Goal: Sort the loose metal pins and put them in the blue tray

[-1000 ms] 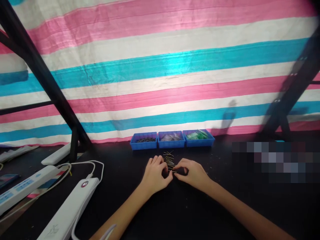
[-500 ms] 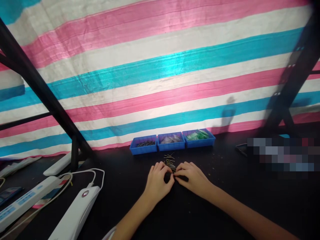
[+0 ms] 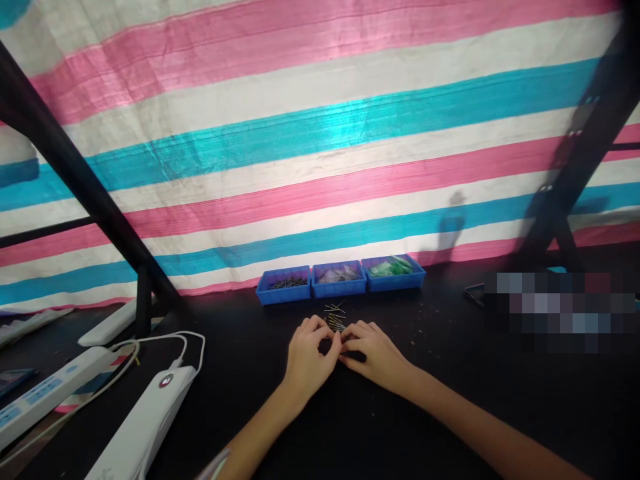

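Several thin screws [image 3: 335,321] lie in a loose row on the black table, just beyond my fingertips. My left hand [image 3: 311,357] has thumb and forefinger pinched at the near end of that row. Touching or almost touching it, my right hand [image 3: 373,350] is pinched as well, its fingertips against the left ones. Whatever sits between the fingertips is too small and hidden to make out. Behind the screws stand three blue bins: one with dark screws [image 3: 290,283], one with clear plastic bags [image 3: 339,274], and one with green bags [image 3: 393,267].
At the left are a white power strip [image 3: 43,393], a long white device [image 3: 150,420] and a white cable [image 3: 203,347]. A black frame leg [image 3: 115,233] slants down there. A striped sheet [image 3: 300,167] hangs behind the table [image 3: 425,427]. Small bits lie at the right.
My view has shifted slightly, so everything sits a little further left and up. Both hands stay together at the screws; the fingertips have drawn closer to each other.
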Action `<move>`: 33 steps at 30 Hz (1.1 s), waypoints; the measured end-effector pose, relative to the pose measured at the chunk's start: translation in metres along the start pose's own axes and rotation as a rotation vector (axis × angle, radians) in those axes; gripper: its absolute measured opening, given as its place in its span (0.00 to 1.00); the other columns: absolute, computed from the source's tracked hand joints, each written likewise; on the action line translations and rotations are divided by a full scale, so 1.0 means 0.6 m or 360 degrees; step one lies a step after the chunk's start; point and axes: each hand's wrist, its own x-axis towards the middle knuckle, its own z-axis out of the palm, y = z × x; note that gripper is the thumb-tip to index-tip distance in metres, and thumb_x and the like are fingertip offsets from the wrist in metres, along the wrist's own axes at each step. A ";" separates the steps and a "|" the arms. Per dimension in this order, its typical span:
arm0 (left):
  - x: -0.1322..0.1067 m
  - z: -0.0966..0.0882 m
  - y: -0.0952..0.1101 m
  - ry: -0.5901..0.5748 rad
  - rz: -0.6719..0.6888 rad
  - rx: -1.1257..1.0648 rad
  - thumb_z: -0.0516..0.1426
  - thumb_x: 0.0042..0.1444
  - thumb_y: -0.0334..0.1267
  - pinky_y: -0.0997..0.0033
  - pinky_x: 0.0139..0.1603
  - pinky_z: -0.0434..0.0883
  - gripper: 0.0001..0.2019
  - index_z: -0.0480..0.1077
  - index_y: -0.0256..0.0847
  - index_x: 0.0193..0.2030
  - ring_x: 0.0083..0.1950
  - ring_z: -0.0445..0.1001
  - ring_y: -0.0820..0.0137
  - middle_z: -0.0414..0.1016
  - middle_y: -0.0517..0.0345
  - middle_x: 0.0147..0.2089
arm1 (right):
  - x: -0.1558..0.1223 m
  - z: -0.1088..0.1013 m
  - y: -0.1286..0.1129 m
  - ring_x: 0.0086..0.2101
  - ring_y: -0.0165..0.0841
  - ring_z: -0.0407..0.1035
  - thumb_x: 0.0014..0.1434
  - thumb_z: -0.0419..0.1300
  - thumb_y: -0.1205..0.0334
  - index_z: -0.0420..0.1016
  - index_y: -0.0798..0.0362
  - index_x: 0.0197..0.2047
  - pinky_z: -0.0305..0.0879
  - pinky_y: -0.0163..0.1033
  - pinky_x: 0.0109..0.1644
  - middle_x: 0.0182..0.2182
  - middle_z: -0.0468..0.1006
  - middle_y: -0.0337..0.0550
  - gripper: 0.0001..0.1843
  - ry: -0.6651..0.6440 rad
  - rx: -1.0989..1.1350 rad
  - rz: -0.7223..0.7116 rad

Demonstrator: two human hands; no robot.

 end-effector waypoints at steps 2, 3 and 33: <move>0.001 -0.002 -0.002 0.0009 -0.0057 -0.0081 0.47 0.58 0.41 0.72 0.33 0.62 0.15 0.67 0.40 0.24 0.34 0.64 0.71 0.67 0.58 0.31 | 0.001 -0.003 0.002 0.39 0.32 0.63 0.56 0.57 0.61 0.76 0.46 0.35 0.53 0.39 0.41 0.37 0.74 0.37 0.06 0.0015 -0.0010 0.0013; 0.002 -0.002 -0.004 0.0012 -0.0086 -0.0122 0.47 0.58 0.41 0.73 0.32 0.62 0.15 0.67 0.40 0.24 0.35 0.64 0.71 0.66 0.58 0.31 | 0.001 -0.004 0.003 0.39 0.32 0.63 0.55 0.58 0.62 0.76 0.46 0.34 0.53 0.39 0.42 0.37 0.73 0.37 0.05 0.0021 -0.0020 0.0019; 0.002 0.012 -0.005 -0.0063 -0.0022 -0.0628 0.54 0.54 0.44 0.70 0.37 0.67 0.11 0.76 0.44 0.36 0.38 0.69 0.69 0.71 0.55 0.35 | 0.014 -0.022 0.007 0.36 0.33 0.72 0.53 0.59 0.56 0.73 0.55 0.36 0.66 0.40 0.43 0.33 0.78 0.42 0.12 0.0263 0.1343 0.0570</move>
